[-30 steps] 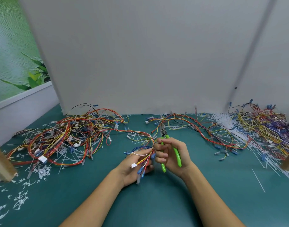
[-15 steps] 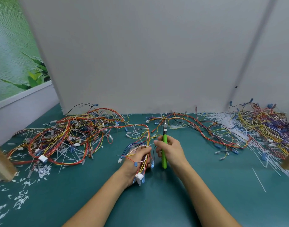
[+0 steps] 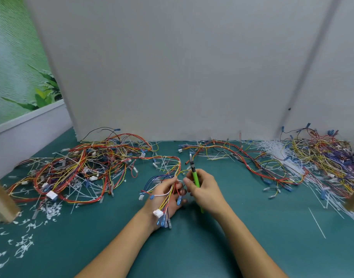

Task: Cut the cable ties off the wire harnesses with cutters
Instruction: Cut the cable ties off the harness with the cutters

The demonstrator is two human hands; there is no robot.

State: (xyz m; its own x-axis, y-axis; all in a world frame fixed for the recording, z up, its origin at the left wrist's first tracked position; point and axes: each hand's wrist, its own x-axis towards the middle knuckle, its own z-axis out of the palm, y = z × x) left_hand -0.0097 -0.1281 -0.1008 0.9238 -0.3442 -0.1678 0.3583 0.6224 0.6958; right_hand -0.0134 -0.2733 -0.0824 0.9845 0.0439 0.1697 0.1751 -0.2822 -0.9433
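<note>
Grey panels (image 3: pixel 172 67) closed off the far side of a teal table (image 3: pixel 272 237), with harness piles at 10 o'clock (image 3: pixel 82 167) and 2 o'clock (image 3: pixel 322 157), one loose harness (image 3: pixel 232 153) at 12, and cut tie scraps (image 3: pixel 21 245) at 8.

Near the middle, the left grip (image 3: pixel 162 189) was curled round a harness (image 3: pixel 168 197). Its wires ran across the palm, from an arch toward 12 down to connectors hanging toward 7. Just beside it, at 3 o'clock, the right grip (image 3: pixel 204 189) was wrapped round the green cutters (image 3: pixel 195 178). The cutters' long axis ran 6 to 12, with the nose pointing away past the fingertips, and I could not tell whether the blades were apart.

The bundle lay at roughly 8 o'clock of that nose, so the next cut probably required swinging the nose leftward and back. No tie on the held harness could be made out.
</note>
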